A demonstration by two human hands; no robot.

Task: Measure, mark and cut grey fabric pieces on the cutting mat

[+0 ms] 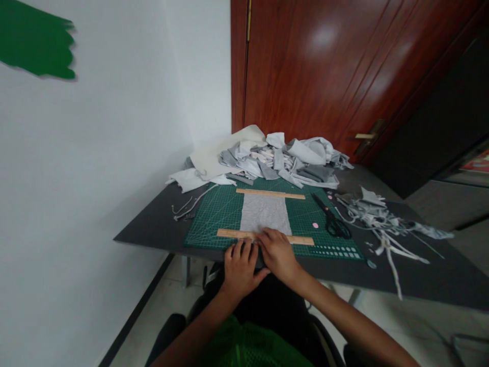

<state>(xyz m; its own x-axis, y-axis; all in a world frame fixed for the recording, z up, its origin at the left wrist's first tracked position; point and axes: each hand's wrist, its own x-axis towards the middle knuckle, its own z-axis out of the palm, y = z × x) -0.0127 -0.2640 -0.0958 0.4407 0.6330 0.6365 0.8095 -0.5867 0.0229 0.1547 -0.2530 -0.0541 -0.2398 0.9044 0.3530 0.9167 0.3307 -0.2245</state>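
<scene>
While the right hand [281, 257] touched the near ruler [228, 234] beside the left hand [240, 269], both hands' grip was unclear

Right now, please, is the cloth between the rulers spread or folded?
Spread: the cloth lies flat; left hand and right hand partly hide its near edge.

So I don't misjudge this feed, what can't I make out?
Head view: the gray cloth's near edge, partly hidden by the left hand and right hand.
Head view: any markings on the near ruler, too small and blurred.
Head view: whatever lies beneath the fabric pile, covered by its top pieces.
Head view: the green wall patch's left end, cut off.
</scene>
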